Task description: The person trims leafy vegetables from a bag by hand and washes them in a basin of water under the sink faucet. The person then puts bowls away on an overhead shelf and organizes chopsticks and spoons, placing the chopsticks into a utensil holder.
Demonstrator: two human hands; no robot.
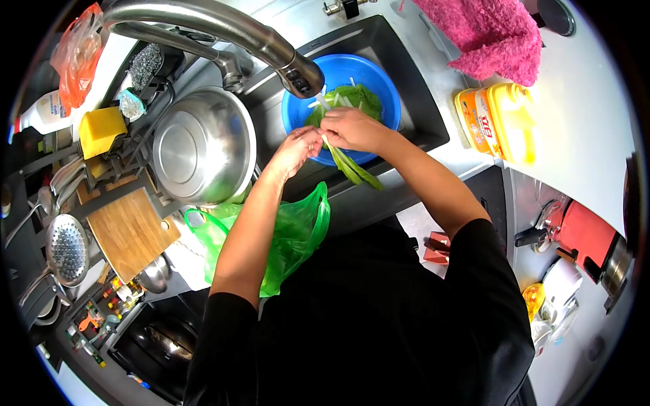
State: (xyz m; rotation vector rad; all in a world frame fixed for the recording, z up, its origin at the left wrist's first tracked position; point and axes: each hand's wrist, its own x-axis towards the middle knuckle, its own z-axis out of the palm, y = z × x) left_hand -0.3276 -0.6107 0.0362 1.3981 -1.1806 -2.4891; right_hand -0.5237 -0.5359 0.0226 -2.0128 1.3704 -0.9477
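Observation:
Over the near rim of a blue basin [391, 101], my two hands meet around a leafy green stalk [352, 167], whose leaves hang down outside the basin. My right hand [351, 128] is closed on the stalk. The fingers of my left hand [298, 150] pinch at its pale end, close against the right fingers. More green leaves [364, 100] with white stems lie inside the basin, partly hidden by my right hand. Water runs from the faucet [302, 76] just above them.
A steel bowl [196, 149] and a green plastic bag [291, 233] lie left of the dark sink [423, 111]. Farther left are a yellow sponge [101, 132] and a cutting board [132, 233]. To the right stand a yellow container [497, 122] and a pink cloth [491, 40].

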